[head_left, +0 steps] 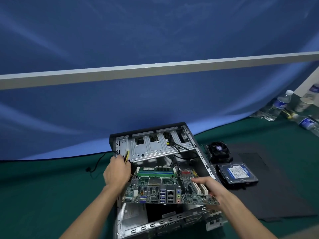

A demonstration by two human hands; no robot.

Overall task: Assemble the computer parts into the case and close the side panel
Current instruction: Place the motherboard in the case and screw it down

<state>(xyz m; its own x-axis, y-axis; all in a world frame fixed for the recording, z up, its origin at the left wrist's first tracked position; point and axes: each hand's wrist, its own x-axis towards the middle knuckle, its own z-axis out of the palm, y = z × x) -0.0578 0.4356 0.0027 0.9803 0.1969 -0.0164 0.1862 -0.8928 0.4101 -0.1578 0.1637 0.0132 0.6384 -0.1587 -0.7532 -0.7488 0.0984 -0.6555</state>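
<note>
I hold the motherboard (165, 185) tilted over the open case (155, 219), w/ right hand (211, 188) fingers grasping its edge; left hand (117, 171) fingers clenched on cables (126, 156), prob. clearing room for it.

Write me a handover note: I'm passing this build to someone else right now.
Left hand grips the power cables at the case's left wall, holding them aside.
Right hand holds the motherboard's right edge; board tilted over the open case, not seated. RAM already in it.
Cooler fan and hard drive lie right of the case, on the side panel.
Left: seat board, fit fan and drive, connect cables, close panel.
</note>
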